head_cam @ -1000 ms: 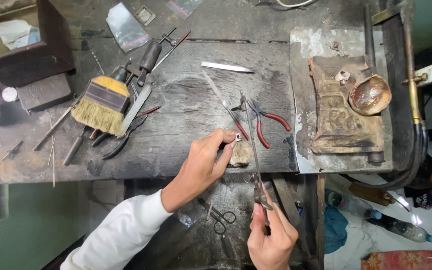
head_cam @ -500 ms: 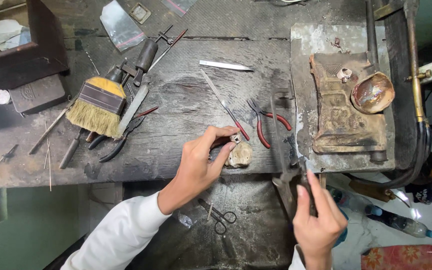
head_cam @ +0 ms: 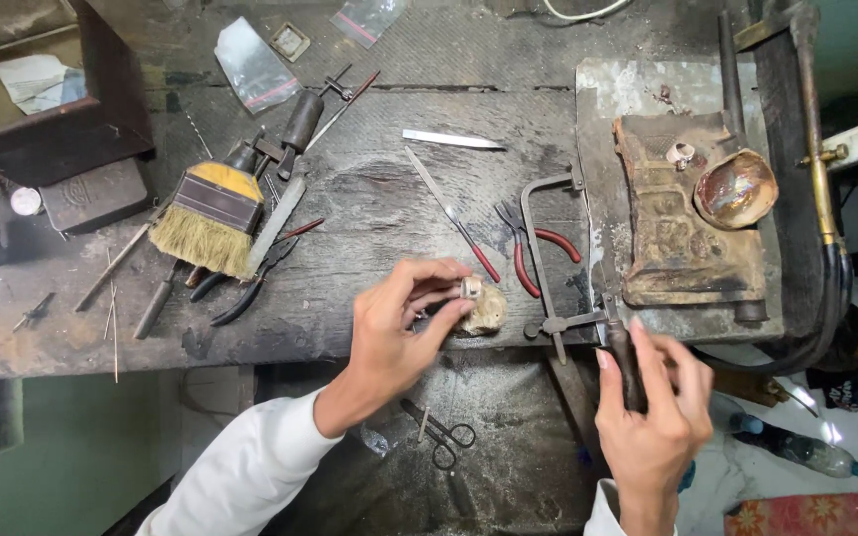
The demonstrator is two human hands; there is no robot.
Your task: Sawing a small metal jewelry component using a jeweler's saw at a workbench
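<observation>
Raised beside the bench, the right hand (head_cam: 652, 412) now gripped the jeweller's saw (head_cam: 558, 253) by its handle. Left-hand fingers (head_cam: 439, 288) pinched a small ring (head_cam: 471, 288), sawing seemingly ready.

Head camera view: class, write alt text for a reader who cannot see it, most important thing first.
The left hand pinches a small silver ring against a worn bench peg, while the right hand grips the handle of a jeweller's saw lying beside it. Red-handled pliers, a flat brush and files lie on the dark wooden workbench.
</observation>
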